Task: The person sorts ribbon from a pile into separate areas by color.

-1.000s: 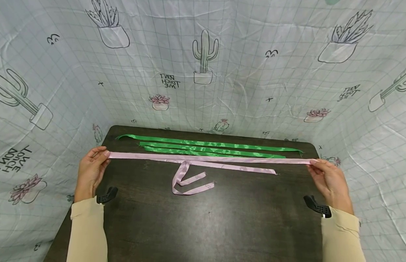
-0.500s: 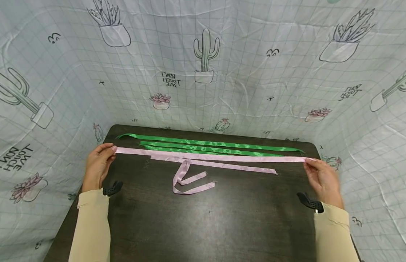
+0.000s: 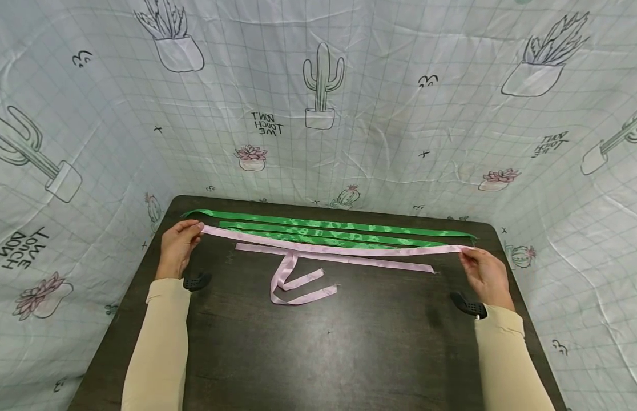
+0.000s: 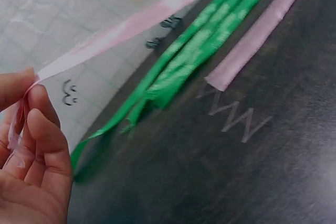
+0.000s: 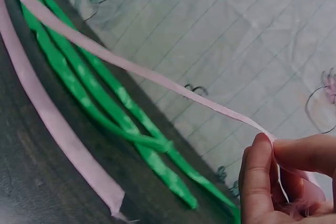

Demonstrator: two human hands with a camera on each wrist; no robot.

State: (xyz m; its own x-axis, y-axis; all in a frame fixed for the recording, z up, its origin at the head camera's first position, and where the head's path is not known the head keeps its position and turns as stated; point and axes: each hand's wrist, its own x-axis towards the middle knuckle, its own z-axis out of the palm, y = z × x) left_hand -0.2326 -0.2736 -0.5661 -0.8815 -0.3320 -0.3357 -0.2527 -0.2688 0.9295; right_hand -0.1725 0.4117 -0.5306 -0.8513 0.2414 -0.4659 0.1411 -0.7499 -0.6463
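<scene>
A long pink satin ribbon [image 3: 329,249] stretches between both hands and sags slightly in the middle. My left hand [image 3: 180,245] pinches it near one end between thumb and fingertips; in the left wrist view the ribbon's tail [image 4: 16,135] hangs inside the fingers. My right hand [image 3: 485,277] pinches the other end, where a frayed tip [image 5: 300,207] shows against the palm in the right wrist view. Just nearer than the held ribbon, another pink ribbon [image 3: 370,262] lies straight on the table. A folded pink ribbon [image 3: 277,282] lies below it with two ends pointing right.
Several green satin ribbons [image 3: 329,224] lie side by side along the back of the dark table [image 3: 318,354]. A printed cloth curtain [image 3: 380,114] with cactus drawings surrounds the table's back and sides. White zigzag marks [image 4: 236,116] show on the tabletop at left.
Both hands have moved inward toward each other, each still pinching the pink ribbon. The ribbon was taut and now sags. The left end of the lying pink ribbon has come into view.
</scene>
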